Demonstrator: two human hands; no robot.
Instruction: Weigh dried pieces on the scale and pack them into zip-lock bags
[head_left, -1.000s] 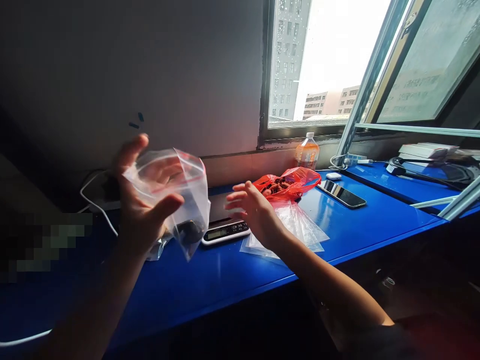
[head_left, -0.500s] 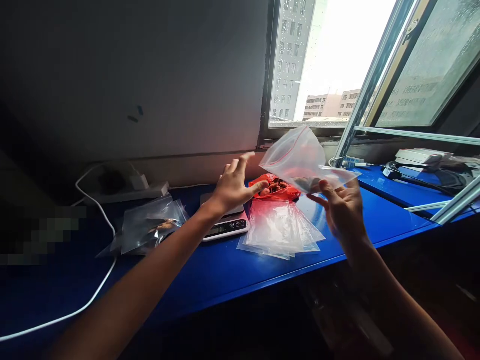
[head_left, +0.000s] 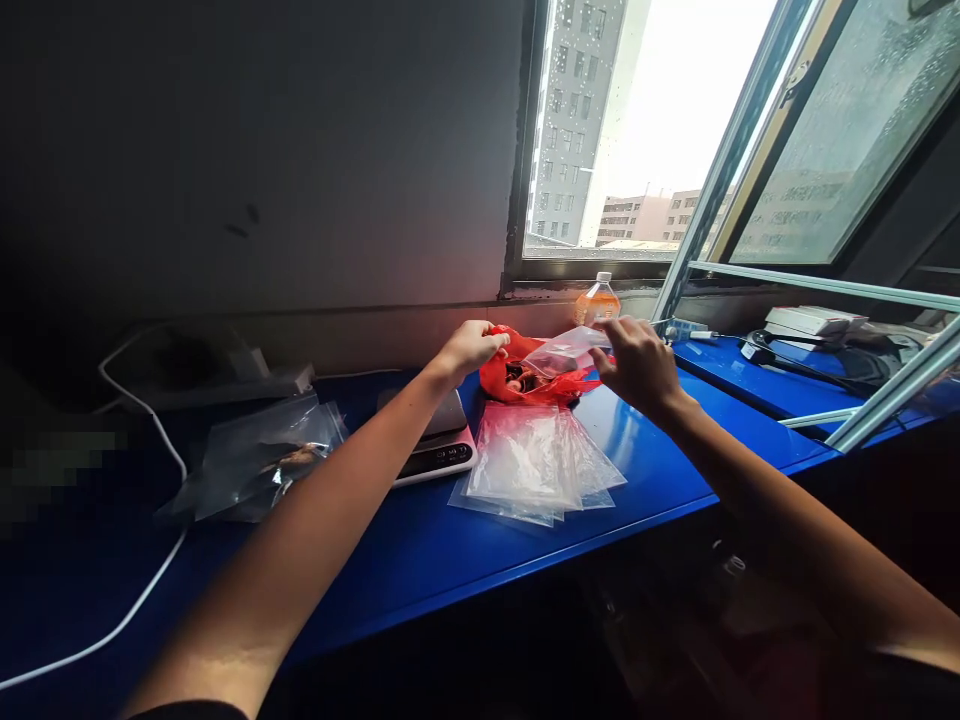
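My left hand (head_left: 472,350) is closed on the left rim of a red plastic bag (head_left: 491,375), just behind the scale. Several brownish-red pieces (head_left: 521,382) lie inside that bag; I cannot make out their kind. Pinched in my right hand (head_left: 641,362) is a clear zip bag (head_left: 559,352), which tilts down to the left over the red bag's opening. A fan of flat clear zip bags (head_left: 536,465) lies in front of the red bag. Partly behind my left forearm is a kitchen scale (head_left: 450,455) with a dark display strip.
On the left of the blue table (head_left: 450,570) lie clear bags (head_left: 262,450) with brownish contents, beside a white cable (head_left: 161,560). A bottle of orange liquid (head_left: 598,300) stands by the window. To the right rises a metal frame (head_left: 705,200), with boxes (head_left: 814,322) and black cables behind it.
My left hand has moved onto the red bag's rim and closed. My right hand has swung left and lowered the zip bag over the red bag. The orange bottle is now visible.
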